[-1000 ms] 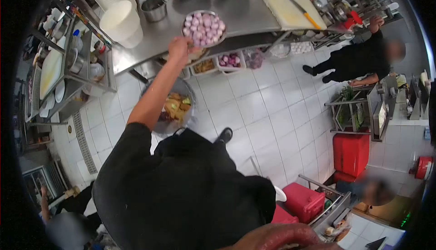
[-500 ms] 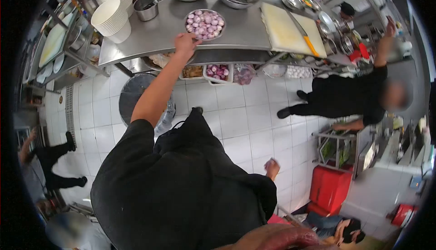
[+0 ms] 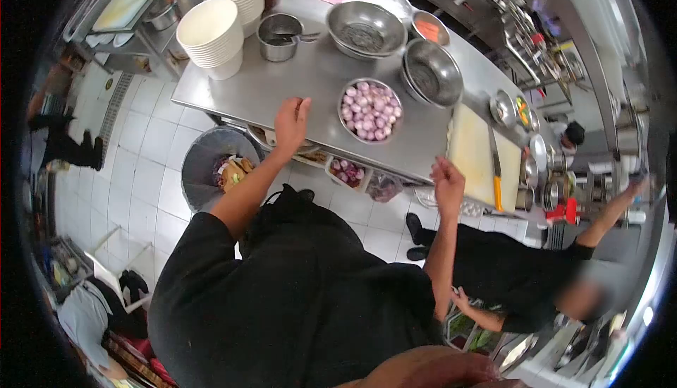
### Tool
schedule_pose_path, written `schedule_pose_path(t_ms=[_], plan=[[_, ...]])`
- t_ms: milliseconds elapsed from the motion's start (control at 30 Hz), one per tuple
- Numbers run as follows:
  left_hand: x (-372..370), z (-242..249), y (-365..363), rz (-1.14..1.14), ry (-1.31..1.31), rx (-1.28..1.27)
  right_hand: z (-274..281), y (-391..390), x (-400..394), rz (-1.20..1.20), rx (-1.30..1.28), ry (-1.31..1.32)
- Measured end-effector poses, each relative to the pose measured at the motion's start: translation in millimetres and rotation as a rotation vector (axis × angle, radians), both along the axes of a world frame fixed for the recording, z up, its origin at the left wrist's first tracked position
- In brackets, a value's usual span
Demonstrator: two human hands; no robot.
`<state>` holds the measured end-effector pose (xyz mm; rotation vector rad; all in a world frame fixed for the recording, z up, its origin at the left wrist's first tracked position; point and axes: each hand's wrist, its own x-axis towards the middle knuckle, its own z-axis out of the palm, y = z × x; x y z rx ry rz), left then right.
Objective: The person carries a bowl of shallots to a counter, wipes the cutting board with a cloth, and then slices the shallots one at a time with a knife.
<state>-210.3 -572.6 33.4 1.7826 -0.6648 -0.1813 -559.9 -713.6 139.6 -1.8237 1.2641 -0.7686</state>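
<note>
Steel table (image 3: 240, 102); cutting board (image 3: 469, 155) at its right. Steel bowl (image 3: 347, 125) near front edge, now free of both hands. Left hand (image 3: 290, 125) has left bowl's rim, fingers extended, nothing gripped; right hand (image 3: 448, 182) raised beside board, fingers half-curled, contents unclear. Shallots (image 3: 368, 109) fill bowl.

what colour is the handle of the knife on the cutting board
The knife handle is orange, seen best in the head view.
</note>
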Motion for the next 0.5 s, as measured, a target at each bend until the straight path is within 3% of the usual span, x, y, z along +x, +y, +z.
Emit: schedule_pose_path(t_ms=[133, 200, 267, 333, 400, 433, 500], plan=[[18, -11, -9, 0.092, -0.108, 0.008, 54, -84, 107, 0.260, -0.231, 0.184], [14, -15, -9, 0.141, -0.143, 0.030, 65, -124, 168, 0.417, -0.179, 0.044], [14, -16, -15, 0.190, -0.166, 0.042, 90, -147, 236, 0.505, -0.249, 0.217], [11, -14, -16, 0.228, -0.164, 0.049, 83, -197, 292, 0.635, -0.406, 0.286], [8, -8, -17, 0.243, -0.209, 0.092, 68, -253, 348, 0.706, -0.427, 0.251], [5, -8, -20, 0.258, -0.232, 0.110, 63, -271, 372, 0.685, -0.314, 0.190], [6, -14, -25, 0.290, -0.298, 0.174, 45, -333, 426, 0.740, -0.459, 0.375]])
